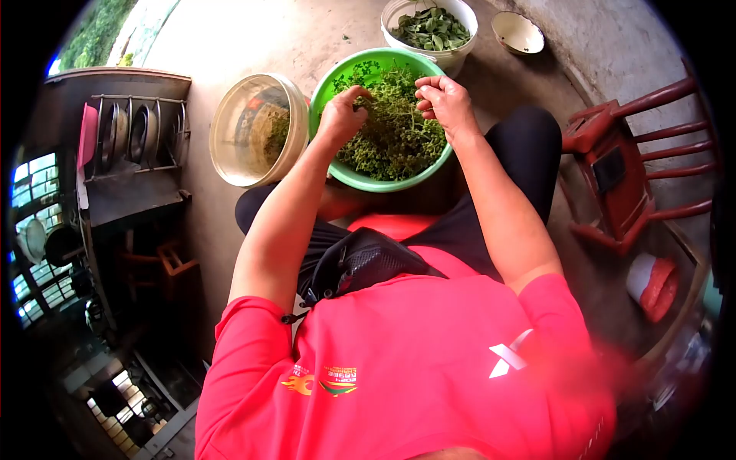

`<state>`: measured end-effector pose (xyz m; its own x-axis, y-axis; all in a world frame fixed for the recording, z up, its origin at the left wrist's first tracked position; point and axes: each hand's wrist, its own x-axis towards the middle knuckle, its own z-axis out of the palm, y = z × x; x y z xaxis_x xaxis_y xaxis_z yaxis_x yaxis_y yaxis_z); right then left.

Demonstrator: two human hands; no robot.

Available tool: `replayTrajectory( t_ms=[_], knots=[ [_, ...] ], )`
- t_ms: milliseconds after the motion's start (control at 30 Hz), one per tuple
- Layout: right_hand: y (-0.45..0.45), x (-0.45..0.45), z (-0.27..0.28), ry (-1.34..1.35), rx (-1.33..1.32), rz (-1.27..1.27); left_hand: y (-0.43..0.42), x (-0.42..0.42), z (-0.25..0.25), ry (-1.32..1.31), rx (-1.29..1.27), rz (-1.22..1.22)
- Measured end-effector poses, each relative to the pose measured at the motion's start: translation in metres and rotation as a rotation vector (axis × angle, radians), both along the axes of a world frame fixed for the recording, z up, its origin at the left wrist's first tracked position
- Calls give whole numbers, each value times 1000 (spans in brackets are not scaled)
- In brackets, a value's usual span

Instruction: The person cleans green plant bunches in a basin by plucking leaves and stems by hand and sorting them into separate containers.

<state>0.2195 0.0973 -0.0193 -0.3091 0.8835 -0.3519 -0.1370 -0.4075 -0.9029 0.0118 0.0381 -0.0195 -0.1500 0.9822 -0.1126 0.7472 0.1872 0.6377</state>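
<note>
A green basin [374, 185] full of green, stalky sprigs [391, 138] stands in front of my knees. Over its left part is my left hand [346, 115], its fingers curled together at the sprigs; what they hold is too small to make out. My right hand [445, 103] is above the basin's right side, thumb and fingertips pinched together near thin stems, and I cannot make out what is between them. Left of the basin, a tilted whitish bucket [222, 138] has some plant bits inside.
Beyond the basin is a white bucket [452, 60] of green leaves, with a small bowl [518, 33] beside it. A red-brown wooden chair [613, 169] stands at the right, near a red and white object [652, 285]. A dish rack [138, 134] is at the left.
</note>
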Motion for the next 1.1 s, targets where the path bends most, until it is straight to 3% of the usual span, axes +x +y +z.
replayTrajectory(
  t_ms=[167, 267, 367, 500, 667, 767, 1100],
  knots=[
    [5, -2, -23, -144, 48, 55, -16, -15, 16, -117, 53, 62],
    [0, -1, -24, -751, 224, 261, -29, -14, 17, -202, 17, 123],
    [-8, -8, -33, -893, 247, 462, -37, -15, 13, -273, 75, 163],
    [-20, -10, -15, -934, 367, 378, -43, -17, 29, -493, 70, 283],
    [-17, -13, -21, -701, 603, 178, -44, -21, 37, -667, 102, 321],
    [-17, -14, -19, -642, 638, 150, -42, -12, 57, -737, 254, 396],
    [-15, -14, -14, -582, 580, 162, -32, -35, 119, -998, 352, 485]
  ],
)
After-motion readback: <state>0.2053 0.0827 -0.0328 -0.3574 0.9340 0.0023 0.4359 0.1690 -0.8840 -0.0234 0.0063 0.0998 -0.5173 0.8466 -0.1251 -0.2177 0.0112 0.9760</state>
